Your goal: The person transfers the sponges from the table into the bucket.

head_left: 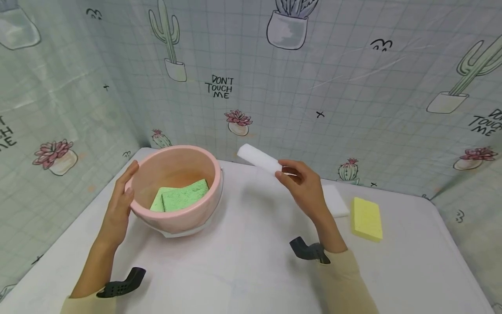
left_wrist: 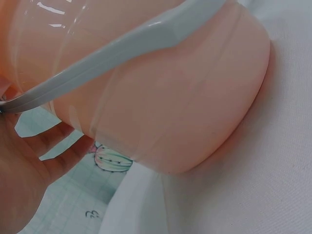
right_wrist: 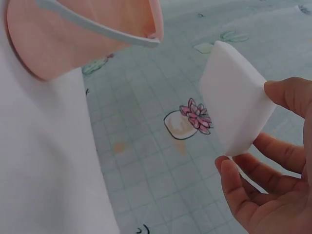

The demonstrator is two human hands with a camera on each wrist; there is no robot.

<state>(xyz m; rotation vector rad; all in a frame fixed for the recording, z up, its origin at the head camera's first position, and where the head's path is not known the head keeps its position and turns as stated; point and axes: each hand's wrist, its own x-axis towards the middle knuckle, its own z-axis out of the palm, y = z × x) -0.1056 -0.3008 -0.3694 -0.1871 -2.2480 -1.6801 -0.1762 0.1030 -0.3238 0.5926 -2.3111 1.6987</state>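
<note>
On the left of the table stands a pink bucket (head_left: 188, 218) with a pale grey handle (left_wrist: 126, 48). Inside it lie two green sponges (head_left: 184, 196), one partly over the other. My left hand (head_left: 117, 205) rests against the bucket's left side, its thumb at the rim and its fingers straight along the outer wall. To the right of the bucket, my right hand (head_left: 302, 183) pinches a white foam sponge (head_left: 259, 158) by one end, above the table. In the right wrist view this sponge (right_wrist: 236, 100) is a flat block between thumb and fingers.
Right of my right hand, a second white sponge (head_left: 333, 201) lies on the white table (head_left: 235, 261), partly hidden by the hand. Beside it lies a yellow sponge (head_left: 366, 218). A cactus-print curtain (head_left: 251, 65) closes off the back and sides.
</note>
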